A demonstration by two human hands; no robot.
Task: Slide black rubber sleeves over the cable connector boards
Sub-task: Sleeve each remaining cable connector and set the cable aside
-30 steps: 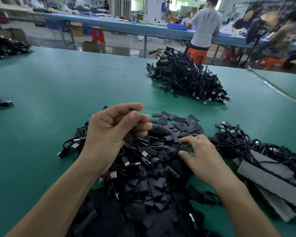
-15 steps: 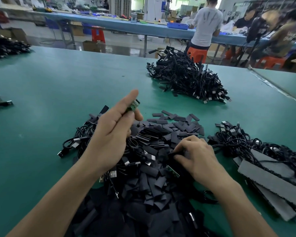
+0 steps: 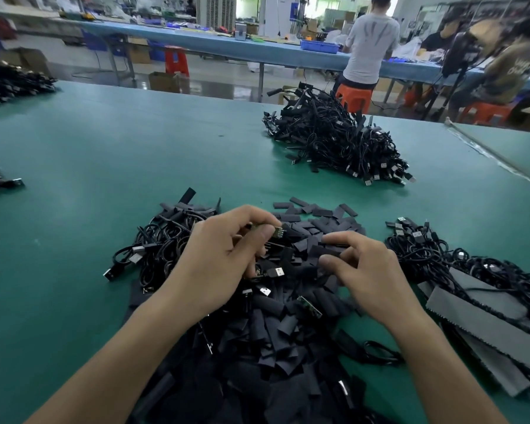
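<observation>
**Connector board** (image 3: pixel 276 232): small green board, pinched between thumb and forefinger of left hand (image 3: pixel 218 264); other fingers curled beneath. Long axis roughly left to right, dipping slightly at the right. Free end, with metal contacts, juts past the fingertips and points right, toward right hand (image 3: pixel 371 276). Held just above the sleeve pile (image 3: pixel 288 332), not touching the right hand.

**Black rubber sleeve** (image 3: pixel 329 251): flat dark tube, pinched between forefinger and thumb of right hand, remaining fingers curled. Long axis roughly left to right; near end faces the board, close to it but apart. Not yet on the board.

**Sleeve pile**: loose heap of cut black sleeves, under and in front of both hands, on green counter (image 3: pixel 104 148).

**Loose board** (image 3: pixel 309 306): second green board, lying in the heap below the right hand, tilted diagonally.

**Cable bundle** (image 3: pixel 162 240): tangled black leads with metal plugs, left of the left hand.

**Far cable heap** (image 3: pixel 334 139): large mound, well beyond the hands.

**Right cable bundle** (image 3: pixel 441 255): beside the right hand, partly over grey foam strips (image 3: pixel 487 319).
</observation>
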